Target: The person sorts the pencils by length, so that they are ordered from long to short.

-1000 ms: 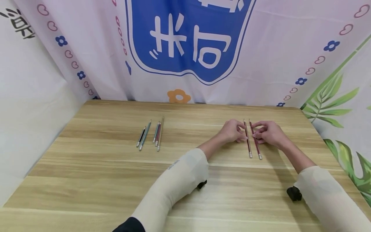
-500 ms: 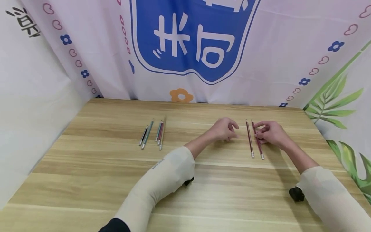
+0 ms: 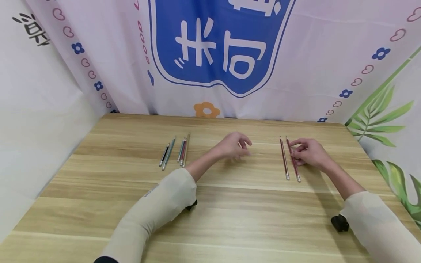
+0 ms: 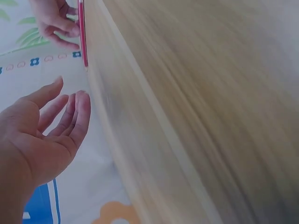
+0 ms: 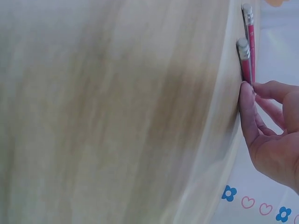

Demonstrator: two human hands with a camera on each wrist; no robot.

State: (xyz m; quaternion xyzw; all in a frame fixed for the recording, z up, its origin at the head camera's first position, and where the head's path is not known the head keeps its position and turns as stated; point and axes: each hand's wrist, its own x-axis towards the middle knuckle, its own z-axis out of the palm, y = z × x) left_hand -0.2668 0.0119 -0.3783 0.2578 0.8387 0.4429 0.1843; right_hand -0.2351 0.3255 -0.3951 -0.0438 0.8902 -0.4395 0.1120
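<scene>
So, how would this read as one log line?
left hand: empty, over table | right hand: pinches red pencil | second red pencil: lies alongside | other pencils: left side of table

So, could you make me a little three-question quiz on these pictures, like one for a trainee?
1. In the head view, how many pencils lie to the right of the left hand?
2. True or false: the left hand grips a pencil.
3. Which does the right hand touch: a) black pencil, b) right red pencil, c) tan pencil?

Key:
1. Two: the left red pencil and the right red pencil.
2. False; it holds nothing.
3. b
</scene>
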